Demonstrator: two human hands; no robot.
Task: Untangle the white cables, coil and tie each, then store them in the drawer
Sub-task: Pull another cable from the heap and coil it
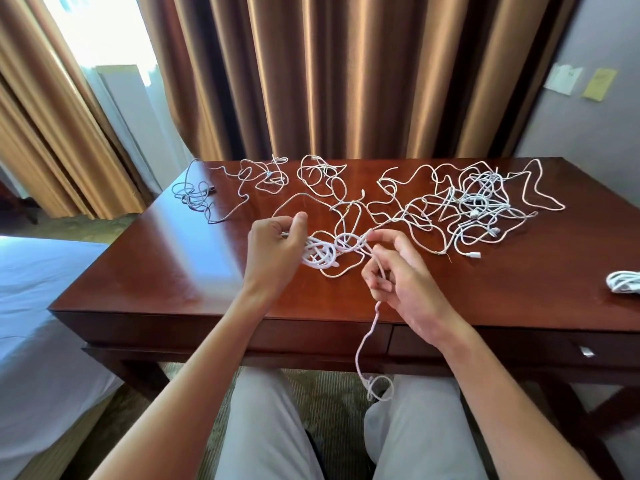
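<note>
In the head view, a partly wound coil (320, 254) is gripped by the left hand (273, 247) above the desk (156, 271). Its loose strand (375, 308) is pinched by the right hand (398, 271), seemingly to feed the winding. The main tangle (478, 202) lies far right. A finished bundle (623, 282) is cut off; the drawer (519, 344) is closed.

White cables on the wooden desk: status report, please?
Left hand holds white cable coil. Right hand pinches its loose end. Big white tangle untouched. Drawer closed.
</note>
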